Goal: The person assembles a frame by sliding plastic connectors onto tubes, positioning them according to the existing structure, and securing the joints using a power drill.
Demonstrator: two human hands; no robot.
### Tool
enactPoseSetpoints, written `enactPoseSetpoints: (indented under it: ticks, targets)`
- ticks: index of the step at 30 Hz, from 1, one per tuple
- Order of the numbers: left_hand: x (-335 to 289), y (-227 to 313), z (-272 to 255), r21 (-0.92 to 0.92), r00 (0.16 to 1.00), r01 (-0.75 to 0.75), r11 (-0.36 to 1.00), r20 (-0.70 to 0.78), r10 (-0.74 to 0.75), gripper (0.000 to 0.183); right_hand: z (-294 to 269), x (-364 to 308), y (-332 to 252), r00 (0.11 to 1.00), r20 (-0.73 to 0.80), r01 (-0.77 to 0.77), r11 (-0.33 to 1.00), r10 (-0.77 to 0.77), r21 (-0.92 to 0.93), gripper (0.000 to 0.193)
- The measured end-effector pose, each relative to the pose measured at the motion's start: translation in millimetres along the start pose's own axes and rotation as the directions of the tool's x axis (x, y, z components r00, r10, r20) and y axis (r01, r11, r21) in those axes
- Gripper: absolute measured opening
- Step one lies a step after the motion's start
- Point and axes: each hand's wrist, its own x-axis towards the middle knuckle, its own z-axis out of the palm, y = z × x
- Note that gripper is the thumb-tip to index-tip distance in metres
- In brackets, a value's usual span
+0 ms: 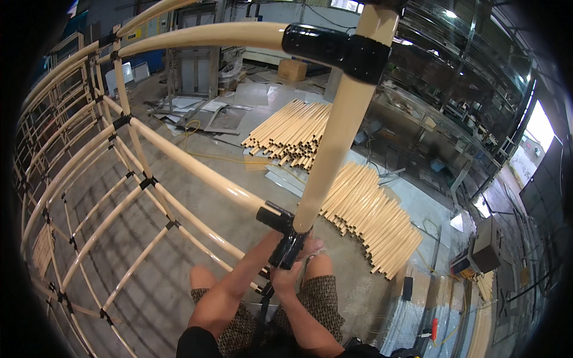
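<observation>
A black pipe joint (287, 249) sits at the foot of an upright cream-coloured pipe (330, 140), in front of my knees. My left hand (311, 245) reaches behind this joint; its fingertips show at the right side, curled round it, and the palm is hidden. Just under the joint's lower end, my right hand (286, 278) is closed, its thumb side against the black part. What lies inside its fingers is hidden. A long cream rail (197, 169) runs from the joint to the far left. Higher up, another black joint (365, 59) clasps the same upright.
The pipe rack frame (146, 182) spreads across the left side. Two piles of cut cream pipes, one farther (286, 134) and one nearer (373, 218), lie on the floor. Wrapped long stock (412, 316) is at lower right. A cardboard box (292, 70) stands at the back.
</observation>
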Motion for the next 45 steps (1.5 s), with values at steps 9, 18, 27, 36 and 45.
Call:
enactPoseSetpoints:
  ticks: [9, 18, 27, 36, 45]
  targets:
    - [-18.1, 3.1, 51.7, 0.064, 0.775, -0.174, 0.983, -0.606, 0.177, 0.043, -53.7, 30.4, 28.9, 0.778, 0.575, -0.132, 0.960, 0.254, -0.246, 0.033]
    - [-9.4, -4.4, 16.6, 0.137, 0.934, -0.080, 0.987, -0.336, 0.122, 0.038, -10.9, 8.8, -13.7, 0.965, 0.257, -0.051, 0.999, 0.054, -0.017, 0.021]
    - [5.0, -61.6, -6.0, -0.147, 0.999, 0.045, 0.988, 0.033, -0.040, 0.033, -30.4, 5.2, 14.9, 0.957, 0.128, 0.291, 0.879, -0.262, -0.378, 0.003]
    - [-24.2, -30.6, -10.9, -0.215, 0.991, -0.043, 0.976, -0.135, 0.014, 0.030, -40.2, -6.6, -5.4, 0.978, 0.180, 0.135, 0.977, -0.105, -0.164, 0.056]
    - [-42.1, -50.5, -36.7, -0.191, 0.975, -0.083, 0.978, -0.217, 0.040, 0.021, -407.6, -59.2, 23.9, 0.665, -0.499, -0.704, 0.243, 0.556, -0.667, 0.062]
